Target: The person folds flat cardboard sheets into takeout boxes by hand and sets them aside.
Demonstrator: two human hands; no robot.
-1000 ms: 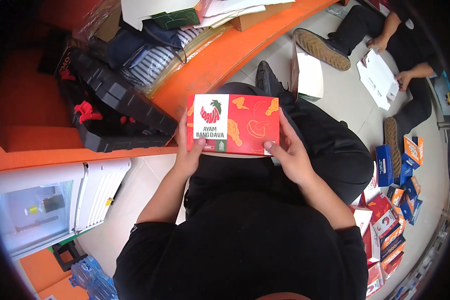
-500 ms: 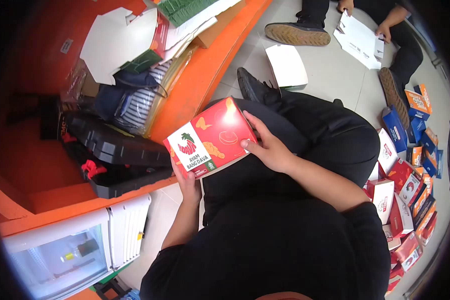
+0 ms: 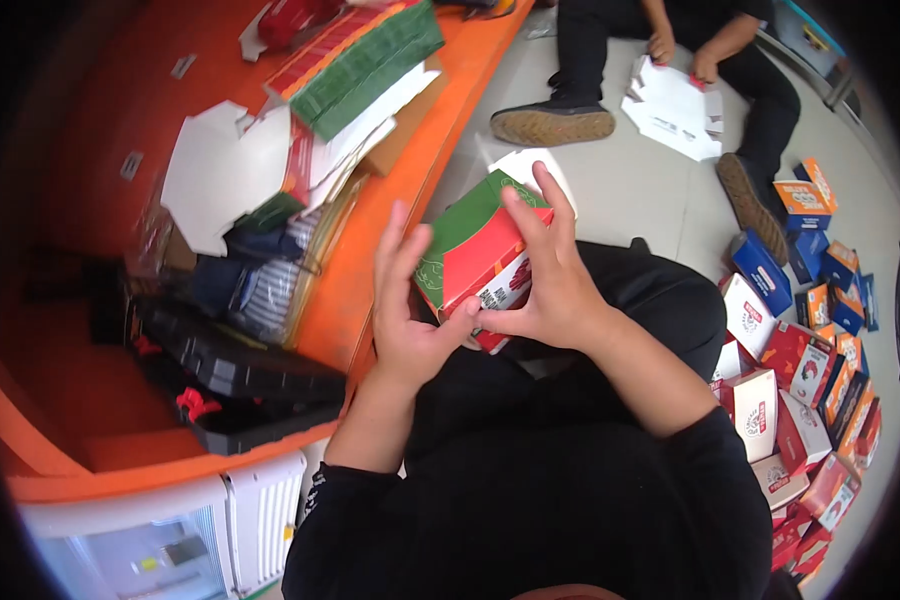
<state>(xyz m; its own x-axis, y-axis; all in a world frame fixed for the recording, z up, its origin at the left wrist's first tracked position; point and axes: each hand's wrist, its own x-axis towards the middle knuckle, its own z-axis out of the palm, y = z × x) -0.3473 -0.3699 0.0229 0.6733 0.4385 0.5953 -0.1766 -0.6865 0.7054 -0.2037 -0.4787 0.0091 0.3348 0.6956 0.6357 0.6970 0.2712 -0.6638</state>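
Note:
A folded cardboard food box (image 3: 485, 235) with green and red faces is held up in front of my chest, tilted, with printed lettering on its near side. My left hand (image 3: 410, 310) supports it from the left, fingers raised along its edge and thumb at the near lower corner. On the other side my right hand (image 3: 560, 285) grips it, with the thumb low on the printed side and fingers reaching over the right edge. Just beyond it lies a white box (image 3: 535, 172) on the floor, partly hidden.
At left, an orange shelf (image 3: 370, 270) carries an open white carton (image 3: 225, 170), a green box (image 3: 370, 75) and a black case (image 3: 235, 350). Several finished boxes (image 3: 805, 365) are heaped at right. Ahead, another person's hands (image 3: 705, 65) hold a flat white carton sheet (image 3: 673, 110).
The box has turned in my hands: its red logo face has given way to the green and red face. My left hand has moved up beside it, and the view has shifted.

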